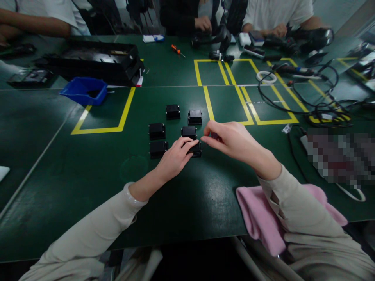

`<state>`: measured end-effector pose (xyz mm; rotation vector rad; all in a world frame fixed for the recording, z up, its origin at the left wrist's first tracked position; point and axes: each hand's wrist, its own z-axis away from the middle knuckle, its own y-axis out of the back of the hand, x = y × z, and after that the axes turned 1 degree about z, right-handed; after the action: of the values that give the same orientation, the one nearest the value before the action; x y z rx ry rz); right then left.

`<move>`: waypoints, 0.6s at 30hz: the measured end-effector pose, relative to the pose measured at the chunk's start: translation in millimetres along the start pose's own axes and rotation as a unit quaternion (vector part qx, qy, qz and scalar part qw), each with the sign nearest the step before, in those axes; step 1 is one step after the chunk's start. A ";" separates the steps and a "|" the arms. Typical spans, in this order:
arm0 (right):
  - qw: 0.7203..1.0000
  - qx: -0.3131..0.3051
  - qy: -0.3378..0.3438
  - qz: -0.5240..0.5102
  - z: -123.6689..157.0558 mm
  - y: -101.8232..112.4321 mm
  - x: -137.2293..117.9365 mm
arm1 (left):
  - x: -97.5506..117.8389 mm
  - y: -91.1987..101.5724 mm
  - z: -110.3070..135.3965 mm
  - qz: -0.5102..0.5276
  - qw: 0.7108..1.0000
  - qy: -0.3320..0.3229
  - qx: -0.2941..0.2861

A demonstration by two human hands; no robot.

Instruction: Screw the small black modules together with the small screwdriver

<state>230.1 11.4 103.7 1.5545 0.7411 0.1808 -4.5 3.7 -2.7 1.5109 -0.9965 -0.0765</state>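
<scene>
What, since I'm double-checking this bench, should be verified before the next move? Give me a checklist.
1. Six black blocks in view: ok, two rough columns of three.
2. Left hand at the nearest right-hand block: ok, fingers lie over it.
3. Right hand holding nothing: cannot tell, its curled fingers hide the palm.
4. Pink cloth apart from the blocks: ok, off to the right.
5. Orange screwdriver away from both hands: ok, toward the far side.
6. Right-hand yellow outlines free of cables: not ok, black cables cross them.

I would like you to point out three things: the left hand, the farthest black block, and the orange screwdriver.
Left hand (176,157), head view: back of the hand.
Farthest black block (172,112), head view: middle of its body.
Orange screwdriver (176,49), head view: handle.
</scene>
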 end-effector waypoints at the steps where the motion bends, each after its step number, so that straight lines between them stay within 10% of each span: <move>1: 1.000 -0.001 -0.004 0.005 -0.2 0.1 -0.2 | 0.2 0.4 0.1 0.000 1.000 0.000 -0.001; 18: 1.000 0.003 -0.001 -0.002 0.2 -1.2 -0.8 | -1.0 -0.6 -0.2 -0.004 1.000 -0.002 0.001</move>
<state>229.1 10.7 102.7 1.5593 0.7443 0.1749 -4.6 4.4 -3.6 1.5163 -0.9947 -0.0848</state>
